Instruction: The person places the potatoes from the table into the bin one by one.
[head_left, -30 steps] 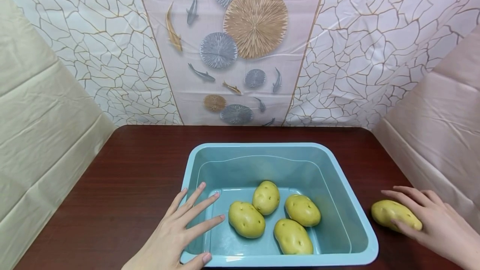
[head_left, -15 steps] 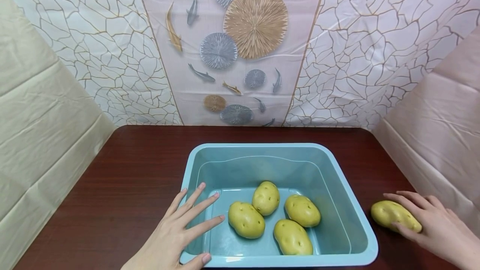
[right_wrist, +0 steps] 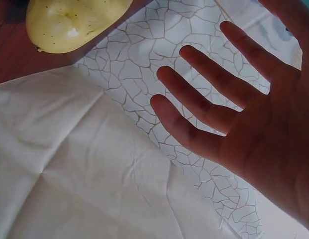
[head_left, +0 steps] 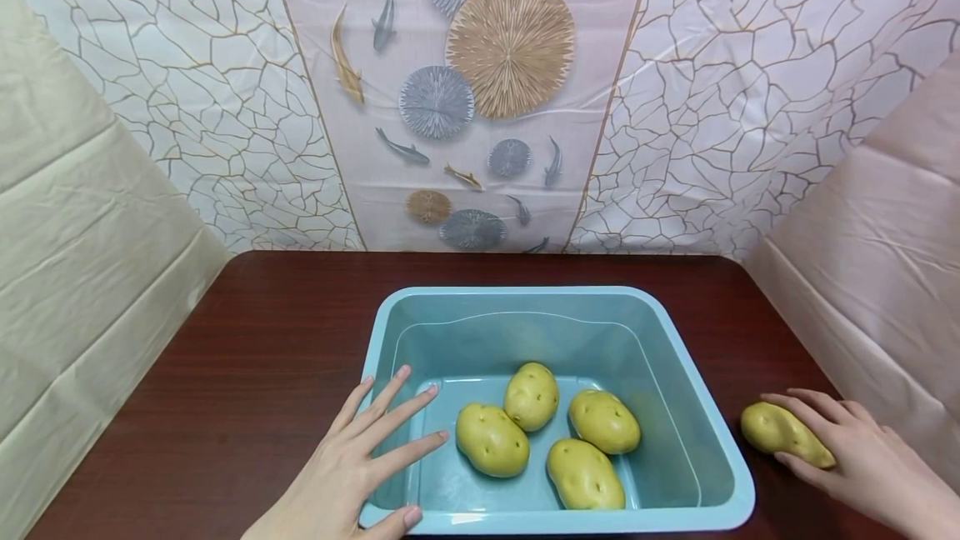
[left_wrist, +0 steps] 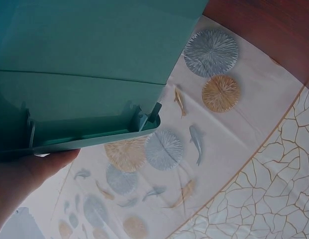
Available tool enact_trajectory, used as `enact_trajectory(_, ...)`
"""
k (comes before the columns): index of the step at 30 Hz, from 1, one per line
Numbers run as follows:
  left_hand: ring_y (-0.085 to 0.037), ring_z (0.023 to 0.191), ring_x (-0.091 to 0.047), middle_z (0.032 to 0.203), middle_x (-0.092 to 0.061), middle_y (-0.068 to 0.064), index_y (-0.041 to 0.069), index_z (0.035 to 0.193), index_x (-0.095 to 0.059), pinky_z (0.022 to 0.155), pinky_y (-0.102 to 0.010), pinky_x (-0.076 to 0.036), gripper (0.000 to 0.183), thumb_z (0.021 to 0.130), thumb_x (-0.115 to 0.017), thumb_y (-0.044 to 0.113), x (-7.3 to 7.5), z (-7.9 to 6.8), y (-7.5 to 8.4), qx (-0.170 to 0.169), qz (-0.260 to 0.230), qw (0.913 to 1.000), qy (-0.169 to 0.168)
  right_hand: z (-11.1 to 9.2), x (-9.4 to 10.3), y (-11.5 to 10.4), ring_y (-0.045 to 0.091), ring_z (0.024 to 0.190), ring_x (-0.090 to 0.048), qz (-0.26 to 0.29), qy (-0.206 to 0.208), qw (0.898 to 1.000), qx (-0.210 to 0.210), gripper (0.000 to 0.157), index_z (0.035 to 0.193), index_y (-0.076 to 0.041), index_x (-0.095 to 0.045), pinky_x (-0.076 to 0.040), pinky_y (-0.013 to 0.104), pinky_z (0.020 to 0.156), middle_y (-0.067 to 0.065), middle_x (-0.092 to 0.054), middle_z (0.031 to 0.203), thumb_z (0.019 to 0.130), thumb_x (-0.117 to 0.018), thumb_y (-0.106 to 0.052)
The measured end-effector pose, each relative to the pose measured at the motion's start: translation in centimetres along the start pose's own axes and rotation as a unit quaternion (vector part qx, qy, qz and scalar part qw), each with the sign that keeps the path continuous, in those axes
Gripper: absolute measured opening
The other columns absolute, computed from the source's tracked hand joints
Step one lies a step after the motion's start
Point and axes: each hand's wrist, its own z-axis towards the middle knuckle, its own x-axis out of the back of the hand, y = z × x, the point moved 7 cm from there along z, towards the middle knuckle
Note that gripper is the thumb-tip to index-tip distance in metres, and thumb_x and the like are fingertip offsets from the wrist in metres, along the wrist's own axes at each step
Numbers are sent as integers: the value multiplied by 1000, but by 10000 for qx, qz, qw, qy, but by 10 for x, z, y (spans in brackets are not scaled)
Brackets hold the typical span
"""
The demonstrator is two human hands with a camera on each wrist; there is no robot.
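Observation:
In the head view, a light blue plastic tub (head_left: 712, 407) holds several yellow-green potatoes (head_left: 491, 442). My left hand (head_left: 341, 457) lies over the tub's near left corner, fingers straight and spread, with the thumb at the front rim. From below, the left wrist view shows that thumb (left_wrist: 50, 163) against the rim. Right of the tub, one more potato (head_left: 783, 433) lies on the table. Over its right end is my right hand (head_left: 862, 450), partly covering it. The right wrist view shows this hand's fingers (right_wrist: 189, 99) extended and spread, apart from the potato (right_wrist: 74, 22).
The dark red-brown table (head_left: 225, 407) extends left of and behind the tub. A patterned cloth (head_left: 510, 190) with fish and round shapes hangs behind its back edge. Creased pale cloth stands along the left side (head_left: 82, 215) and the right side (head_left: 877, 265).
My right hand has come lower and nearer along the loose potato, which has barely shifted. The left hand, the tub and the potatoes inside keep their places.

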Motion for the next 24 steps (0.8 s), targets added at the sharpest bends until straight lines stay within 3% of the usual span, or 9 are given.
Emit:
enact_trajectory(10,-35,135,-20,142,-35,-8,22,127,-50,111,-40,1,47,90,-37,48,1,0,1,14,-65,10000,37,-3,-13,6,33,81,-54,4,-292,9995,-111,66,107,-16,-56,-42,49,54,8,-57,100,47,-83,-24)
enact_trajectory(19,-34,136,-20,142,-35,-7,23,127,-50,111,-39,2,47,90,-37,48,1,1,0,46,-76,10000,5,-7,-26,18,35,81,-53,-29,-815,9952,-546,64,109,-15,-54,-40,46,49,10,-56,104,53,-82,-28)
enact_trajectory(24,-35,135,-22,142,-36,-7,23,126,-50,111,-39,1,47,90,-36,49,1,1,1,22,-64,10000,56,-6,-30,19,32,80,-53,-10,-796,9957,-471,64,108,-16,-54,-40,45,50,8,-57,102,52,-82,-27)
